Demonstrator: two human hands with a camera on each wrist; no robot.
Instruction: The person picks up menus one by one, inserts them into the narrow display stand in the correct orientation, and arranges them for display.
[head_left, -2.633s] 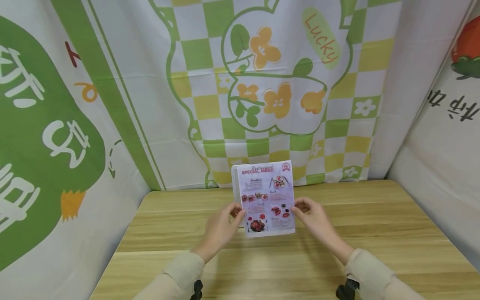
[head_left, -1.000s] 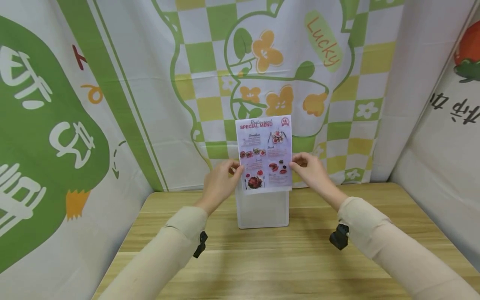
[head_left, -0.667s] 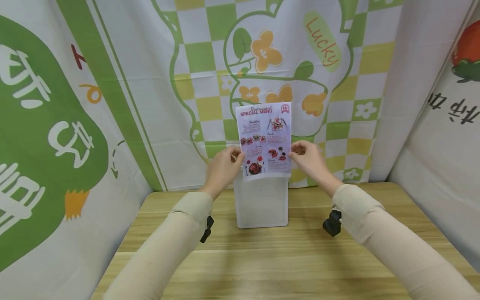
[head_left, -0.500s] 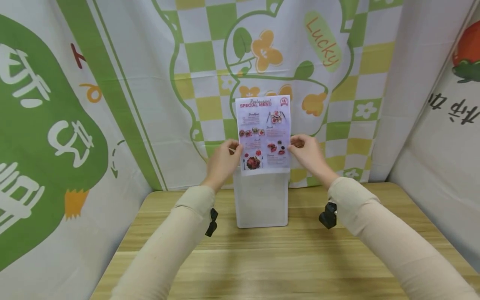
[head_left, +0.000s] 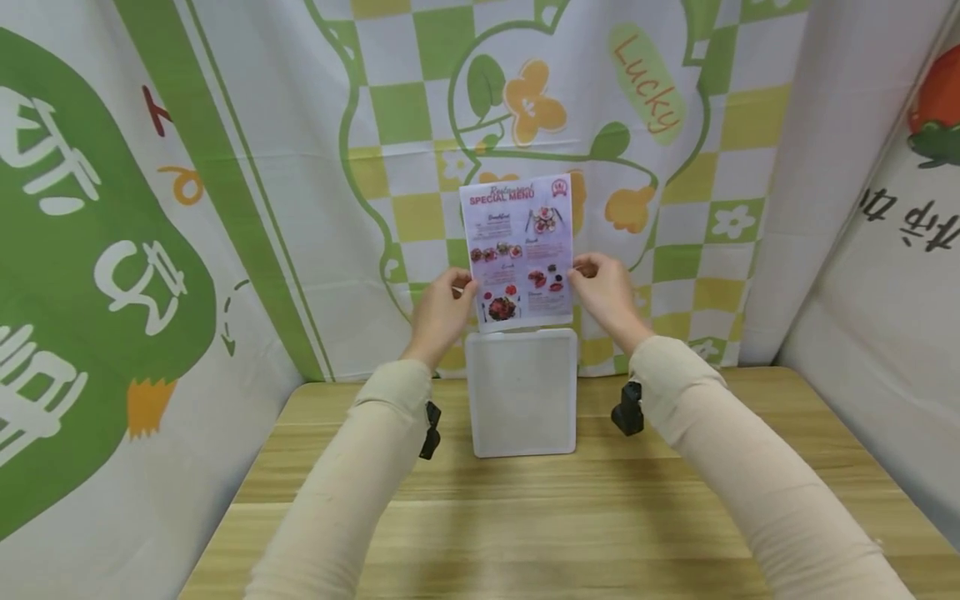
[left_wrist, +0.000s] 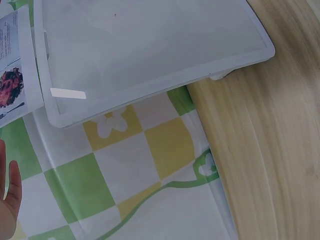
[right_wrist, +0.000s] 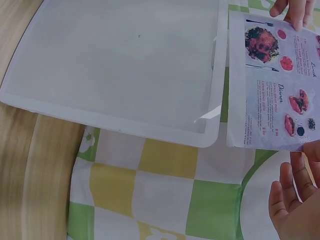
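Observation:
A printed paper menu headed "SPECIAL MENU" is held up, slightly tilted, by both hands. My left hand pinches its left edge between thumb and fingers. On the opposite edge, my right hand pinches it at about the same height. Just below the sheet, a white rectangular display frame stands upright on the table. In the right wrist view, a narrow gap separates the menu from the top edge of the frame. A slim slot shows along that edge.
The wooden table ends at a hanging checkered cloth close behind the frame. Printed fabric walls rise at the left and right. Dark wrist cameras are strapped below both cuffs.
Both hands have raised the menu from in front of the white frame to just above its top edge, lastly slightly leftward too. The frame's face is now fully uncovered.

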